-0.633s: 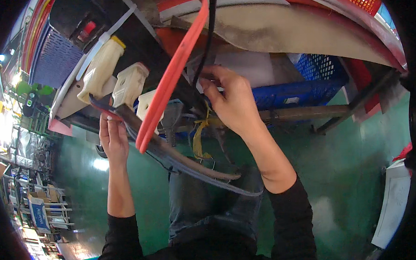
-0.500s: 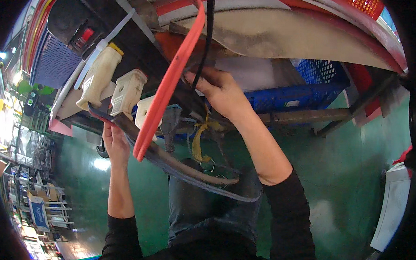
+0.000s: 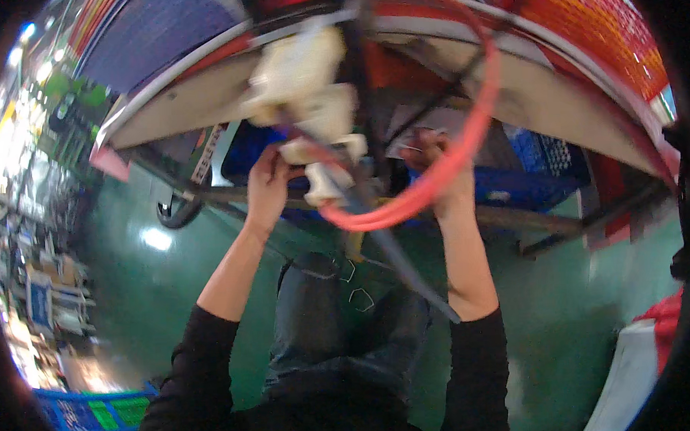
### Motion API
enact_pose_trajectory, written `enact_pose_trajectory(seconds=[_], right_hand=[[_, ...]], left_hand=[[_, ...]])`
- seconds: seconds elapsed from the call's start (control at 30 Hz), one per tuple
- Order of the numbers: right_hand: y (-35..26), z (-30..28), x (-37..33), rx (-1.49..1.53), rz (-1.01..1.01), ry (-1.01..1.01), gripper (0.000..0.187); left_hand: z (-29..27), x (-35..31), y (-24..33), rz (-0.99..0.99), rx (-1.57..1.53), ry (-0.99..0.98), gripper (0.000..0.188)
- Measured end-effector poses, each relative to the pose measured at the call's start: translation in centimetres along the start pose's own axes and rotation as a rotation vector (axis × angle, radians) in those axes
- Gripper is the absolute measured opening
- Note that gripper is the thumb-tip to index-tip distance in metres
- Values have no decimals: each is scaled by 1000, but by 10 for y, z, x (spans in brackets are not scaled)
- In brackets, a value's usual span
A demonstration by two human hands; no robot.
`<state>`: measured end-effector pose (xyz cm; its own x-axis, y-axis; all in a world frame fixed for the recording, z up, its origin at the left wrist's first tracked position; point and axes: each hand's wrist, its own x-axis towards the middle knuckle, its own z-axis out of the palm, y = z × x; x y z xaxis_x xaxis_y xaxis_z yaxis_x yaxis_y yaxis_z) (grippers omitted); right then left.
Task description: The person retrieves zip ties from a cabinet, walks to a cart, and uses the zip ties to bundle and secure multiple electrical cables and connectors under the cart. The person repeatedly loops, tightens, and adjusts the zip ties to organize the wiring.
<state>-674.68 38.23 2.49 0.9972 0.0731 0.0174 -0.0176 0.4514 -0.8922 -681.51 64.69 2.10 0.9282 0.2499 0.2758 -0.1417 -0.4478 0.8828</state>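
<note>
1. We show two hands: the left hand bends its fingers against the lowest cream pieces; the right hand curls partly behind the red strap. Blur means we cannot tell whether either grips.
2. Between them we count at least three cream pieces, one looped red strap and one dark grey strap.
3. Behind, we see a beige bench above a green floor.
4. We count one orange-red basket and one blue crate beneath the bench, its contents unclear.
</note>
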Motion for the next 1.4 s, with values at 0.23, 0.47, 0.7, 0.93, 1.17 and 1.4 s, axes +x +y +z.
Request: enact_pose_trajectory(seconds=[0.23,0.47,0.7,0.93,1.17,1.4], right_hand=[[30,-50,23,-670,-697,-94,37],[45,-79,53,56,-14,140,41],[36,-39,18,-114,48,162,31],[-10,-119,-49,-1039,-199,10,38],[-9,-87,-230,-1513,1028,-410,28],[20,122,-232,-1440,-398,-487,52]], left_hand=[[21,-12,36,34,-746,169,24],[15,-24,14,-122,-969,227,25],[21,-28,-8,-102,-1024,237,19],[-34,-69,6,146,-699,446,19],[-113,-140,0,313,-382,584,23],[-102,-190,9,248,-553,83,20]])
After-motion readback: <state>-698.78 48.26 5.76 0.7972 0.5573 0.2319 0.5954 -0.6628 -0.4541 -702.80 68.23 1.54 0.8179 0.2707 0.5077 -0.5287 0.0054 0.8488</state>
